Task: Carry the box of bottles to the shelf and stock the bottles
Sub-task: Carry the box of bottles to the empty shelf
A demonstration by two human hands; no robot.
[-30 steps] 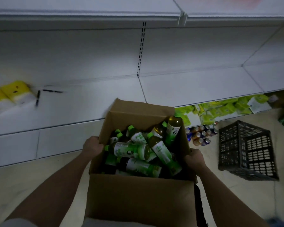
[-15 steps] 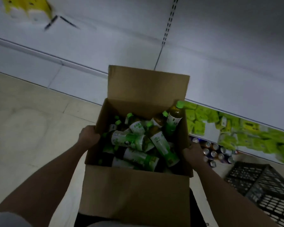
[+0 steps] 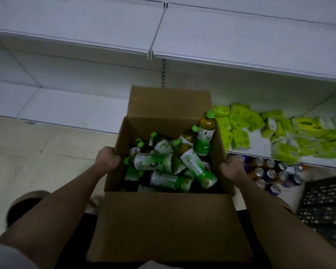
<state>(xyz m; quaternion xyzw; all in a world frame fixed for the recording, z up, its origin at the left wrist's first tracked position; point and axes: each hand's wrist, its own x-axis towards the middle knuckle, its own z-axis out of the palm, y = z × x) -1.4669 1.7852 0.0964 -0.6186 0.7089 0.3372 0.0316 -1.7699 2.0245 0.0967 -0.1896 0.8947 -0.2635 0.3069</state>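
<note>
White shelves (image 3: 241, 41) fill the background, above a pale tiled floor (image 3: 27, 152). I hold the open cardboard box (image 3: 169, 224) in front of me, between both arms. My left hand (image 3: 108, 159) grips its left wall and my right hand (image 3: 231, 167) grips its right wall. Green-capped bottles (image 3: 173, 164) lie jumbled inside; one stands at the far right corner. Yellow-green packets (image 3: 260, 129) lie on the lowest shelf, cans (image 3: 270, 171) below them, near a dark crate (image 3: 324, 208).

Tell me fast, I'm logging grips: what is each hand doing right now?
Left hand: fingers curled over the left wall of the cardboard box, holding it.
Right hand: gripping the box's right wall.
</note>
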